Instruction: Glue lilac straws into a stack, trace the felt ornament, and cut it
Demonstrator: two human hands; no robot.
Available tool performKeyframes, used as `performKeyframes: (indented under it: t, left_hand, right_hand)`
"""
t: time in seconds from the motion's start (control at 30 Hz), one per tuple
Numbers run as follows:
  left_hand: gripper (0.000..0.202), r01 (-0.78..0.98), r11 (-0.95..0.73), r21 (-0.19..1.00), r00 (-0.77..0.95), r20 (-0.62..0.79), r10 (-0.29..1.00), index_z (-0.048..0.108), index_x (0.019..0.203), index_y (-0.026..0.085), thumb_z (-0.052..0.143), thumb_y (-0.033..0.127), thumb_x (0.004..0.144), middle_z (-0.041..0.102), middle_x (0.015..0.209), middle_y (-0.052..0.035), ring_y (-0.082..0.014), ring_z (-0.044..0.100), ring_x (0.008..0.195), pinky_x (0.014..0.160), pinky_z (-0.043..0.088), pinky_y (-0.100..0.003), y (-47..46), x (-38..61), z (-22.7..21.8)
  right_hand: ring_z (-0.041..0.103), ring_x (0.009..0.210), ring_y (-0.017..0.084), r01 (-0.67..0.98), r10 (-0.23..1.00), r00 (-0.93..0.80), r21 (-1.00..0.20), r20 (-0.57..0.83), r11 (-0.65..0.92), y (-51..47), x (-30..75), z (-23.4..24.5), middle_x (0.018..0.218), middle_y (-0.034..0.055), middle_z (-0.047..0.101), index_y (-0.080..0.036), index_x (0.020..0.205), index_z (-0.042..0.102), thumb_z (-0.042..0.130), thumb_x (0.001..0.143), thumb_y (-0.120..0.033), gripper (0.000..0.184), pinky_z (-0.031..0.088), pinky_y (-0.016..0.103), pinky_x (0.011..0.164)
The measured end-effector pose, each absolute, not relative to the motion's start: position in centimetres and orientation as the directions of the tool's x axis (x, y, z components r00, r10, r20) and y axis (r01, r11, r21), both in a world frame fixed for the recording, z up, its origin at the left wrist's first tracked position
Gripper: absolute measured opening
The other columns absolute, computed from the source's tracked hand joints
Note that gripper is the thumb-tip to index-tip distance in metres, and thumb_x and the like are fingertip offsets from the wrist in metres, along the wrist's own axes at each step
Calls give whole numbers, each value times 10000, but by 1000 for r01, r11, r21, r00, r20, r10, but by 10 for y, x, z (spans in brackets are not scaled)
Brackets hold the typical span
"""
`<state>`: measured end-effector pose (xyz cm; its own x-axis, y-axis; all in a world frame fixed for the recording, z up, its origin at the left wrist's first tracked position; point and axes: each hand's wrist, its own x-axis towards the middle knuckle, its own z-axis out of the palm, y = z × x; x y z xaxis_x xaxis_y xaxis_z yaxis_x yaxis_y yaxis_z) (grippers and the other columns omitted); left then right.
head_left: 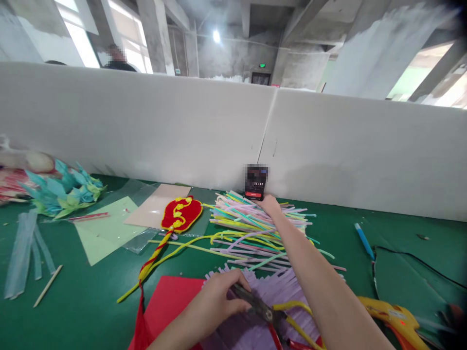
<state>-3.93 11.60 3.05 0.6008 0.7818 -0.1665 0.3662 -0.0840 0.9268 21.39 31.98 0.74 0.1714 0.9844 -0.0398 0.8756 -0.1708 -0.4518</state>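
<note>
My left hand (pixel 228 294) is closed around the dark blade end of a pair of scissors (pixel 268 313), whose yellow loop handles point to the lower right. Red handles (pixel 275 336) show just under them. My right hand (pixel 269 205) reaches far forward over a pile of pastel pipe cleaners (pixel 237 218). Its fingers are at the lower edge of a phone (pixel 254 183) with a lit screen, which leans against the white partition; they are partly hidden. Purple fringed strips (pixel 280 287) lie beneath the scissors.
Left of the pile lies a red and yellow pipe-cleaner ornament (pixel 182 214) with a red tassel (pixel 142 321). Red paper (pixel 178 296), a green sheet (pixel 105 233) and teal folded flowers (pixel 65 189) are on the green table. A yellow glue gun (pixel 392 316) and blue pen-like tool (pixel 364 240) lie right. A white partition (pixel 164 126) stands behind.
</note>
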Motion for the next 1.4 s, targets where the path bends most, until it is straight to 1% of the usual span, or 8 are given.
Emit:
performKeyframes:
  t: [0.3, 0.47, 0.67, 0.8, 0.93, 1.1, 1.23, 1.4]
  left_hand:
    - [141, 190, 125, 974, 531, -209, 821, 641, 718, 156, 710, 173, 596, 609, 631, 44, -96, 537, 597, 553, 388, -197, 110, -26, 40]
    - [217, 14, 260, 965, 489, -234, 840, 636, 744, 152, 708, 292, 593, 641, 644, 11, -150, 630, 592, 599, 503, -270, 106, -18, 46]
    - [333, -20, 240, 971, 391, -213, 895, 626, 820, 148, 744, 360, 591, 674, 708, -11, -153, 653, 600, 620, 550, -291, 102, -24, 66]
    - [394, -6, 200, 980, 362, -184, 914, 618, 891, 143, 728, 428, 643, 705, 807, -54, -181, 690, 707, 671, 561, -296, 93, -28, 83]
    - [516, 71, 128, 989, 420, -146, 896, 589, 1125, 126, 645, 477, 751, 720, 930, -103, -194, 705, 758, 708, 557, -310, 83, -30, 97]
    - [368, 356, -37, 934, 371, -105, 923, 588, 1173, 175, 542, 357, 857, 718, 956, -70, -214, 671, 945, 876, 506, -337, 83, -47, 89]
    - [252, 672, -13, 740, 123, -94, 988, 610, 1096, 163, 567, 260, 868, 639, 1151, -130, -268, 554, 1148, 1023, 387, -431, 87, -74, 63]
    - [274, 822, -2, 569, 77, -109, 991, 594, 1117, 154, 557, 338, 917, 595, 1178, -86, -222, 579, 1064, 923, 472, -461, 88, -95, 43]
  right_hand:
    - [567, 1115, 246, 867, 922, 109, -490, 372, 95, 243, 223, 59, 1152, 128, 621, -147, 1081, 622, 520, 882, -267, 254, 432, 419, 981]
    - [643, 951, 202, 824, 871, -89, -455, 484, 337, 119, 214, 89, 990, 75, 680, -207, 939, 646, 482, 901, -318, 202, 513, 345, 860]
    - [619, 1092, 259, 900, 893, -89, -349, 441, 262, -1, 210, 75, 1134, 89, 656, -304, 1146, 648, 542, 846, -357, 323, 519, 414, 922]
    - [600, 1149, 270, 887, 951, -123, -399, 283, 234, -25, 196, 52, 1286, 85, 611, -281, 1339, 518, 580, 783, -293, 559, 514, 390, 931]
    - [643, 1057, 248, 810, 968, 84, -582, 237, 72, -19, 179, 49, 1230, 70, 648, -250, 1206, 609, 527, 728, -210, 486, 516, 336, 855]
    - [617, 656, 212, 482, 911, 375, -875, 174, -32, -2, 168, 58, 678, 28, 667, -208, 777, 631, 600, 695, -349, 167, 467, 291, 629]
    - [612, 647, 189, 353, 904, 398, -936, 157, 7, 10, 165, 47, 721, 44, 672, -185, 813, 585, 499, 771, -534, 362, 465, 267, 581]
    - [636, 659, 214, 269, 889, 444, -963, 111, -14, 18, 172, 19, 736, 78, 690, -176, 793, 588, 560, 681, -510, 353, 477, 291, 585]
